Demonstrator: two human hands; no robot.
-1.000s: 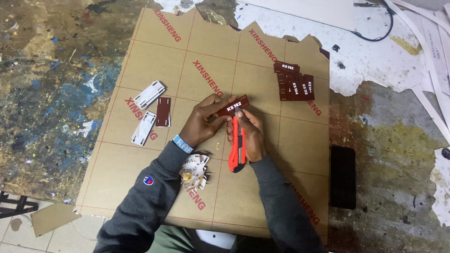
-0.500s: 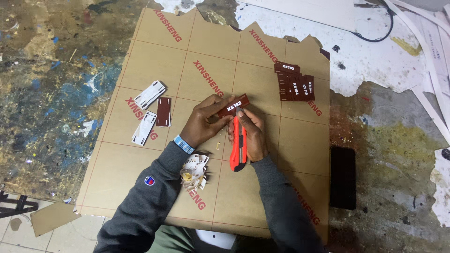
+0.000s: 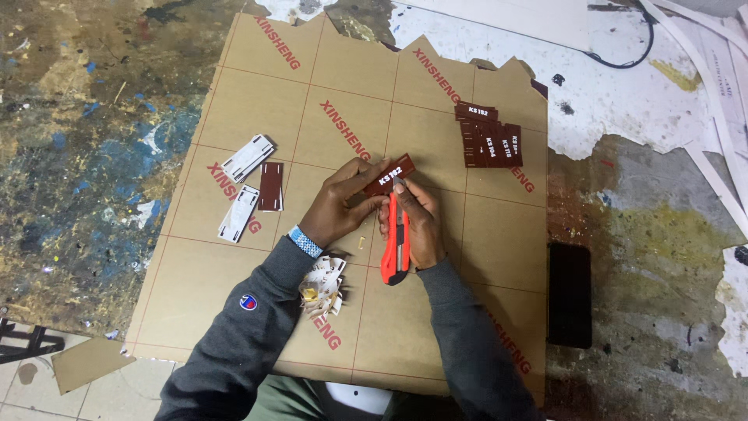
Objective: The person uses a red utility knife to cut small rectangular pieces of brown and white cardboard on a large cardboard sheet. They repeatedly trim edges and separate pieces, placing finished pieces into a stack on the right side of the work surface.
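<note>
**Knife tip at edge of maroon tag, both hands engaged**

Left hand (image 3: 336, 209) pinching a small maroon tag (image 3: 389, 175) between thumb and fingers, tilted up off the board, white lettering facing the camera. Right hand (image 3: 417, 226) wrapped around an orange utility knife (image 3: 394, 248), fingers closed on the handle, blade tip touching the tag's lower edge. Tag raised and angled, apparently to give the blade access to that edge; the two hands close together, probably for steadiness.

Beneath both: a large brown-papered sheet (image 3: 234, 101) with red grid lines, jagged along its far edge, serving as work surface on a paint-stained bench (image 3: 78, 117).

Just below the left wrist: a heap of white paper peelings (image 3: 323, 284). Left of the hands, well apart: two white-backed tags (image 3: 247, 157) and one maroon blank (image 3: 270, 185), lying flat. Up and right: a fanned stack of finished maroon tags (image 3: 489, 136). Off the sheet's right edge: a flat black slab (image 3: 569, 294), possibly a phone. Black cable (image 3: 623, 58) at the far right corner.

Nothing obstructing the blade or the hands.
</note>
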